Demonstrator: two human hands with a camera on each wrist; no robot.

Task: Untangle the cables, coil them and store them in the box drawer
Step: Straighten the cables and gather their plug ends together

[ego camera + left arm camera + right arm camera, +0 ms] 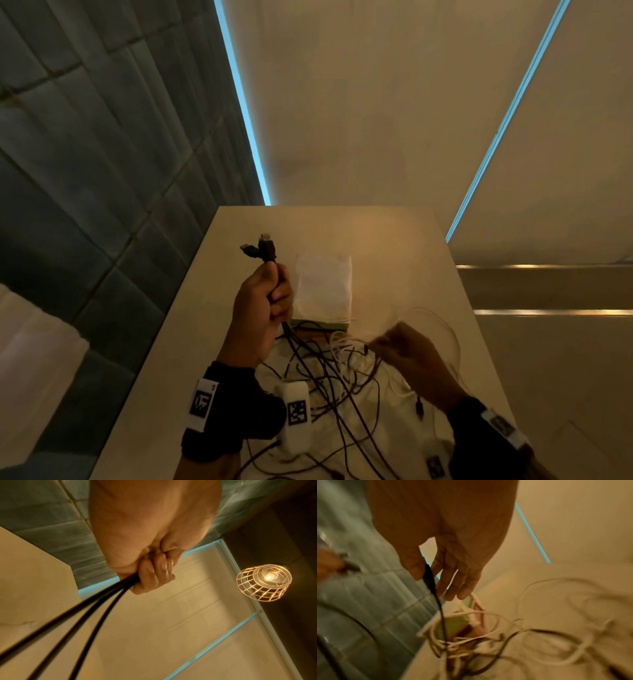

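Observation:
My left hand is raised above the table in a fist around a bundle of black cables; their USB plugs stick up out of it. In the left wrist view three black strands run down from the curled fingers. My right hand hovers over the tangle of black and white cables and pinches a thin black cable's plug between thumb and forefinger, the other fingers straight. The pale box stands behind the tangle, its drawer partly out under white loops.
The beige table runs away from me, with grey padded wall panels along its left edge. White cable loops spread to the right of the box. A caged lamp hangs overhead.

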